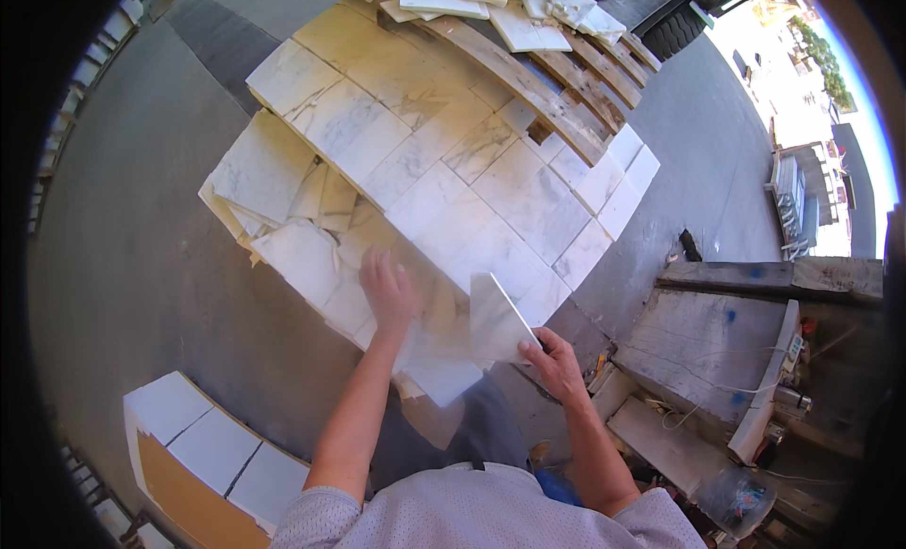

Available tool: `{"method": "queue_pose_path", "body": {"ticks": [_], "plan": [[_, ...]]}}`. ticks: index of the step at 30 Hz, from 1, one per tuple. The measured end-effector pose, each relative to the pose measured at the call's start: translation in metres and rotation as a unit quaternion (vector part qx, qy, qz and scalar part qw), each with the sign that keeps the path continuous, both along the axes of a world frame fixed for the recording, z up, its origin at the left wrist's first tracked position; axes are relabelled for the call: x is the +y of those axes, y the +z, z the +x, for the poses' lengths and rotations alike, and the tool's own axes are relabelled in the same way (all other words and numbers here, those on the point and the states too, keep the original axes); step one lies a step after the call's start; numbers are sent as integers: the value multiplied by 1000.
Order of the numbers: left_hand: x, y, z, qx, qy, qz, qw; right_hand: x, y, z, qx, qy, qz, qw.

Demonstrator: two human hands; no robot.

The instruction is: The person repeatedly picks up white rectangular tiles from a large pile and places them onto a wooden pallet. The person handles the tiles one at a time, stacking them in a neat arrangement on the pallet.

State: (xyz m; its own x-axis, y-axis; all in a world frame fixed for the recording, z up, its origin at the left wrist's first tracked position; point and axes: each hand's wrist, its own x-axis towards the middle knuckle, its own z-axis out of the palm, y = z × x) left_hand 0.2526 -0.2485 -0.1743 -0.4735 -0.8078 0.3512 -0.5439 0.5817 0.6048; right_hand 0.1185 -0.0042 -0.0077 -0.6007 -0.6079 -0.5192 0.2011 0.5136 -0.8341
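Observation:
My right hand grips a white marble tile by its lower right edge, holding it tilted up in front of me. My left hand is raised to the left of that tile, its fingers stretched out and holding nothing. Beneath and beyond it lie broken marble pieces on a lower ledge. Ahead, grey-veined marble tiles are set edge to edge across a broad surface. Another pale tile lies close to my legs, partly hidden behind the held one.
A wooden pallet bearing loose marble pieces rests on the far part of the tiles. At right stands a worn workbench with cables. White slabs form a stack at lower left. A black tyre shows at the far right.

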Motion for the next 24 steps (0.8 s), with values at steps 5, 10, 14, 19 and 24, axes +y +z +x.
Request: {"method": "queue_pose_path", "body": {"ticks": [5,10,14,19,24], "plan": [[96,-19,120,-27,-11,541,841,58,-42,73,-75,104,140,982],[171,-29,167,125,-23,879,460,76,-85,102,-181,83,110,974],[199,-64,153,102,35,814,571,93,-132,112,-261,-100,104,954],[217,-101,116,116,20,772,625,105,-174,110,-322,-295,53,898],[219,-122,83,130,-2,738,662,101,-200,92,-298,-330,46,894]]}}
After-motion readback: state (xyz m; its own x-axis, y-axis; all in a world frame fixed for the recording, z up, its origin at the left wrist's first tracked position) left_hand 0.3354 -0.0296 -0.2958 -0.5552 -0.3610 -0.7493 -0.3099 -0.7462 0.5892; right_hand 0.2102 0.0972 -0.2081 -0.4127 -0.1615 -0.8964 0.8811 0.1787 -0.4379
